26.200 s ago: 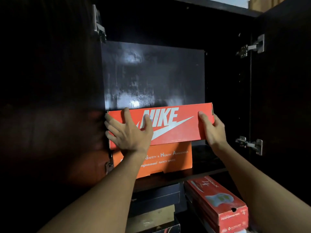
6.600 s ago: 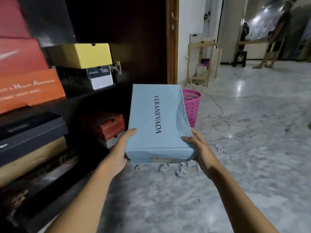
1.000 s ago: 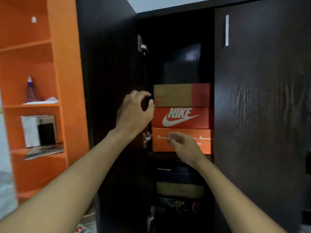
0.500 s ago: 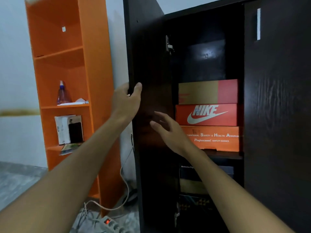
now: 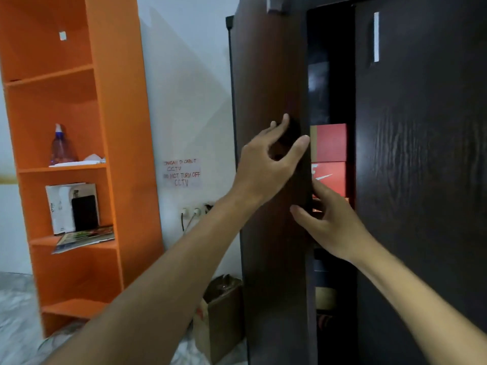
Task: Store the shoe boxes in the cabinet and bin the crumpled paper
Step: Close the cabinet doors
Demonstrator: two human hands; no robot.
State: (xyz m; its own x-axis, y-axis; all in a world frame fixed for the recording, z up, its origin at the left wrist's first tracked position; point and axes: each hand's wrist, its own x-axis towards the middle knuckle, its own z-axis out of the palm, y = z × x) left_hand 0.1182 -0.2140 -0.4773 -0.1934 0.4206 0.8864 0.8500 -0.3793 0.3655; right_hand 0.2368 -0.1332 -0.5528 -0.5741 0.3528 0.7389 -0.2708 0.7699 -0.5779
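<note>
The dark cabinet's left door [image 5: 271,233] stands nearly closed, leaving a narrow gap. Through the gap I see stacked shoe boxes: a red-and-tan box [image 5: 330,142] on top and a red Nike box [image 5: 330,177] under it; lower boxes are dim. My left hand [image 5: 266,167] rests flat on the outer face of the left door, fingers spread. My right hand [image 5: 329,222] is at the door's free edge, fingers apart, partly in the gap. Neither hand holds anything. The right door [image 5: 421,180] is closed. No crumpled paper is in view.
An orange open shelf unit [image 5: 79,154] stands at the left with a spray bottle [image 5: 62,146], booklets and magazines. A handwritten CCTV note [image 5: 181,172] and wall sockets are on the white wall. A brown cardboard box [image 5: 221,312] sits on the floor beside the cabinet.
The left door has swung toward closed, narrowing the view of the boxes. My left hand moved from the door's edge onto its face; my right hand went to the door's free edge.
</note>
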